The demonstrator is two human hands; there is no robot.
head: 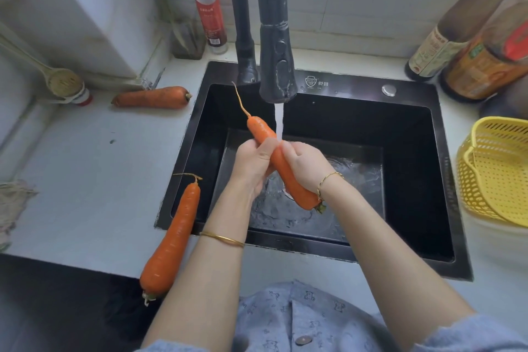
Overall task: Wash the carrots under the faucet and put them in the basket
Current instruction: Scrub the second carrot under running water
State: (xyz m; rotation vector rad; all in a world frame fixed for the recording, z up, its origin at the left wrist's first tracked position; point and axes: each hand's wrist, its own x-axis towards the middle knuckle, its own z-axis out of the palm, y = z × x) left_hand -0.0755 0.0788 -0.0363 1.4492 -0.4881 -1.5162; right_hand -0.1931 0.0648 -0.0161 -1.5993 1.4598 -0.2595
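Over the black sink (pixel 411 180) I hold a long orange carrot (pixel 281 164) slanted, thin root tip up and to the left. My left hand (pixel 253 164) grips its upper middle and my right hand (pixel 304 167) grips it just beside, thumbs close together. Water runs from the black faucet (pixel 275 46) in a thin stream onto the carrot where my hands meet. A second carrot (pixel 171 240) lies on the sink's left rim and counter. A third carrot (pixel 153 97) lies on the counter at the back left. The yellow perforated basket (pixel 497 177) stands at the right edge.
A clear bottle with a red label (pixel 208 6) stands behind the sink at the left. Brown sauce bottles (pixel 457 28) crowd the back right corner. A wooden ladle (pixel 61 81) lies at the far left, and a rag (pixel 14 206) lies on the counter's left edge.
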